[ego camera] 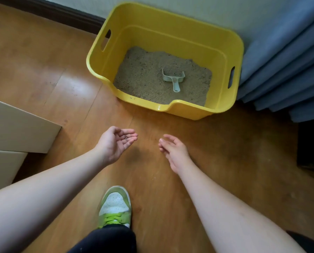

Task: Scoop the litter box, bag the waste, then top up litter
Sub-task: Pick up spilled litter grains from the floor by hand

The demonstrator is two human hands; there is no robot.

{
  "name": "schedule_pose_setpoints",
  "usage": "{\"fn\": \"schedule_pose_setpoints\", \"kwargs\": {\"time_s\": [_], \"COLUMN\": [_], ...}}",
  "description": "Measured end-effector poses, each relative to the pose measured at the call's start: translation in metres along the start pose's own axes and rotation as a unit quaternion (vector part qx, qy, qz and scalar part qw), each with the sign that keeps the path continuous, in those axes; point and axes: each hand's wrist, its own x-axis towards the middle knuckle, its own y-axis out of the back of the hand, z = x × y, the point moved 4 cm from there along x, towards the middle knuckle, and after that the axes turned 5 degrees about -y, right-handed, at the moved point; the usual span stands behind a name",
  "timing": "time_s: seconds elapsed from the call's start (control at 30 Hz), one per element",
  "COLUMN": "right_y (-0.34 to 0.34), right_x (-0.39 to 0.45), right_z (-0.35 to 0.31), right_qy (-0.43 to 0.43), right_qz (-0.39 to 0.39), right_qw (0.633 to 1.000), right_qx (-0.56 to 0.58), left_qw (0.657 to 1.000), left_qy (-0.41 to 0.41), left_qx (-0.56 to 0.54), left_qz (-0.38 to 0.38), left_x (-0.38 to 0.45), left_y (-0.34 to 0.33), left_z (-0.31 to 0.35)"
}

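Note:
A yellow plastic litter box (203,108) stands on the wooden floor against the wall. Grey-tan litter (143,77) covers its bottom. A pale green scoop (174,78) lies on the litter right of centre, its handle pointing toward me. My left hand (116,143) hovers over the floor in front of the box, palm up, fingers relaxed and loosely curled, holding nothing. My right hand (172,150) is beside it, fingers straight, also empty. Both hands are well short of the box.
Blue folded fabric (283,61) hangs right of the box. A dark object (311,145) stands at the right edge. A pale cabinet corner (16,128) juts in from the left. My green and white shoe (115,205) is on the floor below the hands.

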Motion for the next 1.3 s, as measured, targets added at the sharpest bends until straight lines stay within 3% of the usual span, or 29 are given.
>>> {"fn": "schedule_pose_setpoints", "kwargs": {"time_s": [0.13, 0.23, 0.6, 0.77, 0.93, 1.3], "right_y": [0.028, 0.05, 0.111, 0.145, 0.191, 0.282], "right_x": [-0.015, -0.022, -0.05, -0.06, -0.063, -0.079], "right_z": [0.005, 0.001, 0.003, 0.015, 0.01, 0.001], "right_qy": [-0.011, -0.008, 0.014, 0.008, 0.009, 0.073], "right_qz": [-0.016, -0.024, -0.053, 0.011, 0.082, 0.146], "right_qw": [0.982, 0.966, 0.951, 0.953, 0.929, 0.918], "right_qx": [0.186, 0.256, 0.305, 0.304, 0.36, 0.361], "left_qw": [0.999, 0.998, 0.984, 0.971, 0.959, 0.917], "left_qy": [0.019, 0.026, 0.051, 0.07, 0.083, 0.148], "left_qx": [0.003, 0.001, 0.103, 0.164, 0.194, 0.24], "left_qz": [-0.03, -0.053, -0.132, -0.16, -0.192, -0.281], "left_x": [-0.006, -0.006, -0.028, -0.036, -0.04, -0.063], "left_y": [-0.033, -0.054, -0.11, -0.132, -0.176, -0.25], "left_z": [-0.028, -0.046, -0.095, -0.109, -0.136, -0.197]}}
